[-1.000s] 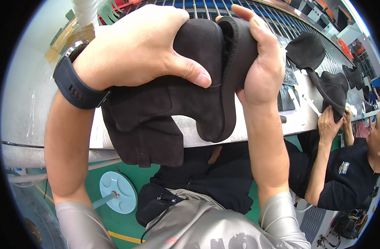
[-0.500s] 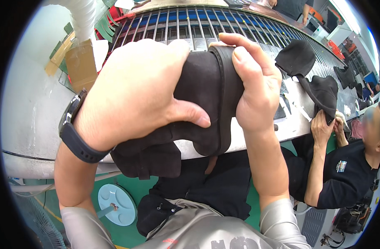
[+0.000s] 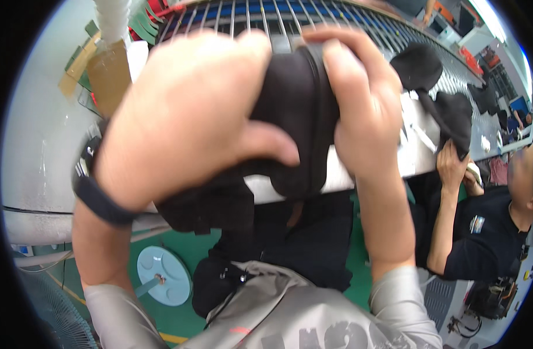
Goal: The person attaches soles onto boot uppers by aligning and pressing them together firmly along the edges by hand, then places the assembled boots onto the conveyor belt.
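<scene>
The left hand (image 3: 191, 122) grips the boot (image 3: 284, 96); the right hand (image 3: 368, 110) is clamped round its sole (image 3: 325, 128). Boot is held at the table's (image 3: 339, 174) near edge. Sole gap, visible one second earlier, appears closed; fit judged closer.

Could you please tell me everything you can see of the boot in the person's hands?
The boot is dark, nearly black, with a matte, suede-like upper and a thick dark sole facing right. Its rounded toe points toward the wearer; the shaft extends left. It is held up near the table edge. The left hand grips the upper, thumb across it; the right hand holds the sole side. Blur hides fine stitching.
</scene>
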Available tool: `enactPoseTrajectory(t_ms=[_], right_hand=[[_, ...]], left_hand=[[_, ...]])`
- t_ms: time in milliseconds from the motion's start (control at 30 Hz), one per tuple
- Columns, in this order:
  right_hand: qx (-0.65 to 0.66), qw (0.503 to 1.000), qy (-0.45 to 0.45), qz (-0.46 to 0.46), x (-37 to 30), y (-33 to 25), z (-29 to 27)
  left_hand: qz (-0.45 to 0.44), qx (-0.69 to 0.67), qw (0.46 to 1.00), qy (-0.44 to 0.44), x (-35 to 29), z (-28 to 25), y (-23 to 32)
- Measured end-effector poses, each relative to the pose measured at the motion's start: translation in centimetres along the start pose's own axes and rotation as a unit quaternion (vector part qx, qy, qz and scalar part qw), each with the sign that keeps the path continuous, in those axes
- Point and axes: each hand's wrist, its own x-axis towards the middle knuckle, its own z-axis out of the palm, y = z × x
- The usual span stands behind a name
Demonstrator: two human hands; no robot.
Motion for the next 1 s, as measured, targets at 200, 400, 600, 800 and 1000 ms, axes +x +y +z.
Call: enactPoseTrajectory(t_ms=[200, 400, 600, 800, 1000], right_hand=[[0.053, 0.969, -0.082, 0.226, -3.2, 4.7, 0.0], [0.218, 0.95, -0.044, 0.218, -11.0, 5.7, 1.2], [-0.04, 0.99, -0.068, 0.115, -10.5, 4.5, 1.0], [0.073, 0.983, -0.112, 0.128, -12.9, 6.4, -0.9], [0.018, 0.983, -0.141, 0.115, -14.1, 5.1, -1.5]], left_hand=[[-0.143, 0.058, 0.983, -0.102, 2.1, -1.2, 1.3], [-0.107, -0.04, 0.989, -0.094, 1.1, -0.6, 1.5], [-0.127, -0.014, 0.989, -0.074, 0.8, -1.0, 1.5], [-0.122, -0.016, 0.992, -0.036, -0.6, 0.4, -0.6], [-0.101, -0.036, 0.994, 0.016, -1.4, -0.9, -0.3]])
